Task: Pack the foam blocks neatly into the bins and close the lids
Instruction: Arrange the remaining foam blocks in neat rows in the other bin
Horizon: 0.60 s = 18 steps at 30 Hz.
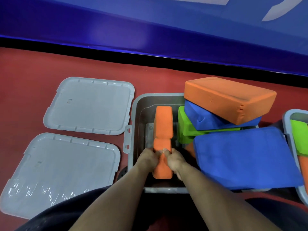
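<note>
both grips clamp one orange block: my left hand and right hand curl round its near end from either side, thumbs pressed on top. the block stands on edge inside the grey bin, long axis running away from me, near end raised. on the bin's right side, a green block, a blue block and a second orange block are stacked; a large blue block overhangs the rim. two grey lids lie on the red floor, left. small lid stickers unreadable.
</note>
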### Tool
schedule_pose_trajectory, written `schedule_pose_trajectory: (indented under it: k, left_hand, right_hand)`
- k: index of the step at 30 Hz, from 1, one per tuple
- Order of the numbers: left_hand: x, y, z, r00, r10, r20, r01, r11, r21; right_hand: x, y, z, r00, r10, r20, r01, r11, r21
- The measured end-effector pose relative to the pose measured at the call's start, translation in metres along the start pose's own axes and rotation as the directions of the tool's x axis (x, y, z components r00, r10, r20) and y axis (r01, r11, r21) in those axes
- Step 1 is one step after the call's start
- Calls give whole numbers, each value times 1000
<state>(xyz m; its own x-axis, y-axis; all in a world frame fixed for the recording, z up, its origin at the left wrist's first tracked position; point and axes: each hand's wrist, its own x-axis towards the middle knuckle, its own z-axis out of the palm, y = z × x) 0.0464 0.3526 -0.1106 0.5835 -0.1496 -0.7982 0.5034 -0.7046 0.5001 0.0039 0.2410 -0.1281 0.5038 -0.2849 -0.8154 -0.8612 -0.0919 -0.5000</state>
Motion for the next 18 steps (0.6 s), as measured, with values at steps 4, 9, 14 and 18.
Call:
schedule_pose_trajectory:
  k: [4, 9, 14, 18]
  left_hand:
    - [8, 3, 0, 996, -66, 53, 74, 982, -176]
    - [7, 12, -5, 998, -18, 63, 51, 821, -569]
    - [5, 28, -4, 999, -20, 36, 41, 672, -739]
    - [12, 25, 7, 999, 34, -27, -44, 821, -570]
  right_hand:
    - [4, -3, -3, 998, 44, 41, -48, 993, 109]
    - [13, -11, 4, 994, -40, -99, 76, 915, 396]
    - [30, -27, -1, 989, -56, -136, 108, 903, 416]
    - [18, -33, 6, 984, -117, -132, 163, 889, 427]
